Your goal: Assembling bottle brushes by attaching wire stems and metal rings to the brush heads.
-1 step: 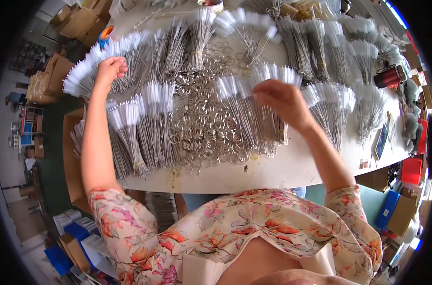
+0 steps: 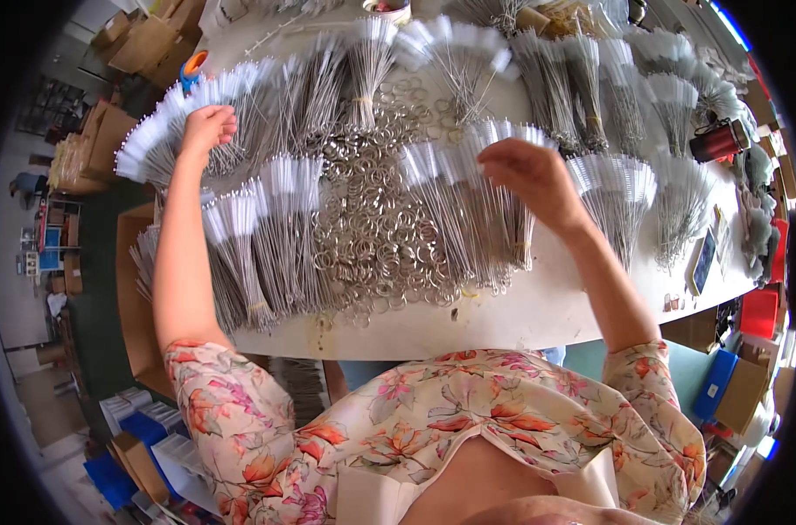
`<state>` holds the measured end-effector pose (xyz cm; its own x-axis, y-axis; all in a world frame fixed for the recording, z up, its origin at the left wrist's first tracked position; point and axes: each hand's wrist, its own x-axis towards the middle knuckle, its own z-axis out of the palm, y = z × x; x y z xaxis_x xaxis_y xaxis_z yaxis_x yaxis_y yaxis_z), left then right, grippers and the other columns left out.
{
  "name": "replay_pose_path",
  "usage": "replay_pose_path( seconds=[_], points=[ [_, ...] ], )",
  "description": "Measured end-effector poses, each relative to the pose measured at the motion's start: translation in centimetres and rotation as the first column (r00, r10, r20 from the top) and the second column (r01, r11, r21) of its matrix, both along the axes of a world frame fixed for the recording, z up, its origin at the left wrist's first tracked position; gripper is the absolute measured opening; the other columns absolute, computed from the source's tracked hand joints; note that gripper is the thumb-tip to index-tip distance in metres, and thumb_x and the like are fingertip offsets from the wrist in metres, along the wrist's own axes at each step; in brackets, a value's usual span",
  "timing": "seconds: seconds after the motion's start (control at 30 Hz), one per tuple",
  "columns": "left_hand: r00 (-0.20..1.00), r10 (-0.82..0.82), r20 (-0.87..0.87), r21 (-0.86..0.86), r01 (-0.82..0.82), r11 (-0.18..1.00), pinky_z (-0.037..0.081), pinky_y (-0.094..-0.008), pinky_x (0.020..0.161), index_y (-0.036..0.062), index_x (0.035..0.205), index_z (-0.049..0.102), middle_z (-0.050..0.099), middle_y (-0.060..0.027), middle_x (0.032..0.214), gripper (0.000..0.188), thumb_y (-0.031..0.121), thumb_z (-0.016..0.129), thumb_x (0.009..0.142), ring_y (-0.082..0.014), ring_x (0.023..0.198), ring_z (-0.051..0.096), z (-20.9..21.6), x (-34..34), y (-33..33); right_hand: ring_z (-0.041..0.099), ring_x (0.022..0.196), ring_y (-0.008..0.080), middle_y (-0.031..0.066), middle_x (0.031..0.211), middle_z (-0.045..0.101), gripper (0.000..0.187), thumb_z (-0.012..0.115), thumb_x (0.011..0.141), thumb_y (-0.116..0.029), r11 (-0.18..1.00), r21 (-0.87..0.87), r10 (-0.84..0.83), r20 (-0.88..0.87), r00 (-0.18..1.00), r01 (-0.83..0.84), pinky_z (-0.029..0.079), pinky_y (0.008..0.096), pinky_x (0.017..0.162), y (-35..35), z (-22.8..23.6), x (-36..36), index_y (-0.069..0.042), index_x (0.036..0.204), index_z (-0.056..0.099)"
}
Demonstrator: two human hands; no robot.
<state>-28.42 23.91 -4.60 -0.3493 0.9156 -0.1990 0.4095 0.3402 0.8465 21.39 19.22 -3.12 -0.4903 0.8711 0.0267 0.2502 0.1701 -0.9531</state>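
Clock centred on the pile of metal rings [image 2: 376, 223]. Left hand [image 2: 209, 129] at 10 o'clock, over the fan of white-headed wire brushes [image 2: 153, 144]; fingers curled in, but cannot tell whether they pinch a stem or are empty. Right hand [image 2: 531, 179] between 2 and 3 o'clock, fingers bent and near one another above the brush bundle [image 2: 437, 166] at 3; contact hidden, hold cannot be told. Risks, as judged: the brushes at 10 overlap closely, so a pull there might drag neighbours along and tangle the wire stems. A low sweep of the right hand toward 9 could push the bundle at 3 into the rings and mix the two. Rings at 6 lie near the front edge of the table [image 2: 538, 315]; a forearm brushing them might send some to the floor. Blue-orange tape dispenser [image 2: 193, 66], farther out at 10, could be knocked by an overreach of the left hand.
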Motion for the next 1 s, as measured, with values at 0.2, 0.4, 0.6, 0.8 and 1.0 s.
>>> replay_pose_path(
  seconds=[0.2,0.4,0.6,0.8,1.0],
  points=[
    [0.991,0.014,-0.136,-0.210,-0.043,0.977,0.043,-0.0226,0.047,0.0048,0.084,0.061,0.064,-0.0039,0.075,0.023,0.027,0.063,0.080,-0.0093,0.061,0.059,-3.8,3.8,5.3,0.057,0.073,0.0077,0.0036,0.081,0.063,0.017,0.058,0.083,-0.010,0.999,0.008,-0.046,0.018,0.999,0.045,0.047,0.0229,0.069,3.9,1.2,0.3,-0.001,0.096,0.062],
    [0.978,-0.070,-0.198,0.412,0.148,0.899,0.047,-0.0224,0.062,0.0000,0.084,0.059,0.065,-0.0042,0.075,0.016,0.015,0.054,0.088,-0.0099,0.067,0.061,1.5,11.2,1.8,0.057,0.071,0.0082,0.0044,0.079,0.063,0.022,0.059,0.084,-0.018,0.995,0.091,0.055,-0.090,0.994,-0.047,0.048,0.0232,0.065,5.5,2.6,-4.8,-0.002,0.099,0.062],
    [0.959,-0.275,-0.074,0.434,0.279,0.857,0.047,-0.0206,0.055,-0.0017,0.085,0.059,0.061,-0.0034,0.069,0.010,0.007,0.056,0.086,-0.0078,0.061,0.057,6.8,23.4,-7.6,0.052,0.060,0.0071,0.0029,0.066,0.059,0.037,0.063,0.081,-0.033,0.979,0.185,-0.048,-0.223,0.974,0.090,0.043,0.0241,0.054,4.8,6.1,-8.8,-0.001,0.100,0.062],
    [0.898,-0.352,0.266,0.409,0.225,0.884,0.051,-0.0212,0.053,-0.0019,0.095,0.058,0.062,-0.0068,0.076,0.014,0.008,0.056,0.086,-0.0104,0.064,0.060,6.0,25.8,-10.9,0.045,0.057,0.0043,-0.0006,0.065,0.056,0.030,0.052,0.090,-0.028,0.998,-0.021,0.047,-0.438,0.898,-0.062,0.039,0.0214,0.052,3.4,5.9,-9.6,0.000,0.086,0.062],
    [0.811,-0.392,0.435,0.397,0.219,0.891,0.054,-0.0244,0.053,-0.0008,0.106,0.055,0.063,-0.0105,0.081,0.020,0.009,0.053,0.087,-0.0140,0.066,0.062,6.5,26.9,-11.8,0.029,0.053,0.0013,-0.0069,0.061,0.037,0.028,0.043,0.094,-0.026,0.969,-0.017,0.211,-0.463,0.861,-0.247,0.024,0.0170,0.047,2.8,5.5,-9.5,-0.005,0.083,0.057]
  ],
)
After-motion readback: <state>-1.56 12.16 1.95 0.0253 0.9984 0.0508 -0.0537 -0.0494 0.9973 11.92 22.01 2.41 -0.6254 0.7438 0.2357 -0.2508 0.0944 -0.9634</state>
